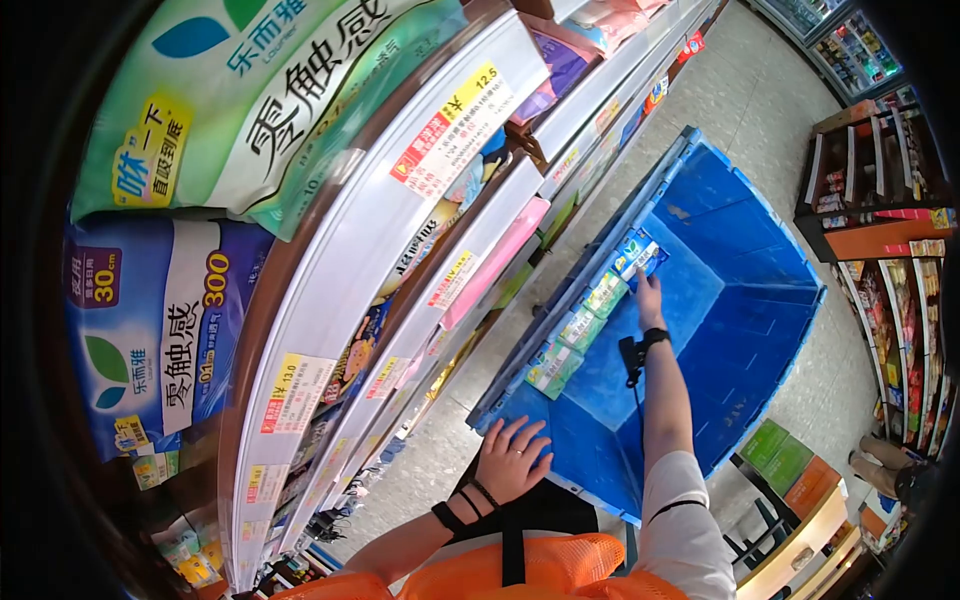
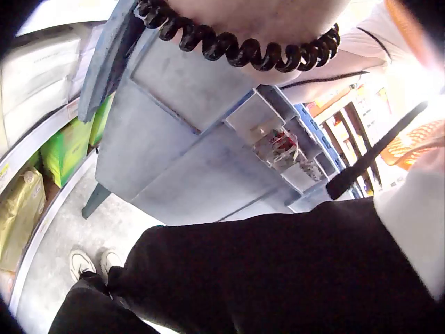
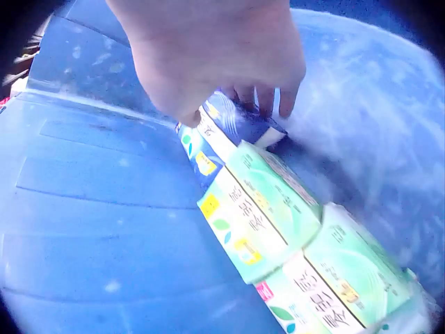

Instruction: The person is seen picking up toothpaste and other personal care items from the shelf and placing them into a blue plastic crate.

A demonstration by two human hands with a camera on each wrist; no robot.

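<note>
Blue pack [image 3: 240,122]: sits at the far end of a row of packs inside the blue crate [image 1: 745,300], against the crate's shelf-side wall. In the head view I see it at [image 1: 638,254].

Right hand [image 3: 208,52] is down on it. Fingers [image 3: 268,97] curl over the pack's top edge, thumb on the near side, so I read it as a grip on the pack. Head view shows the same hand [image 1: 650,295] reaching deep into the crate, arm stretched out.

Green packs [image 3: 268,209] lie touching end to end behind the blue one, running back along the wall toward the person; the head view shows them at [image 1: 580,325].

Left hand [image 1: 512,458]: fingers spread and straight, palm resting flat on the crate's near rim, holding nothing. A ring shows on one finger; a dark coiled band is on the wrist.

Crate stands on the floor [image 1: 760,90] in an aisle, just beside store shelves [image 1: 400,250] with price tags. Large packs [image 1: 250,100] fill the top shelf, close to the camera.
</note>
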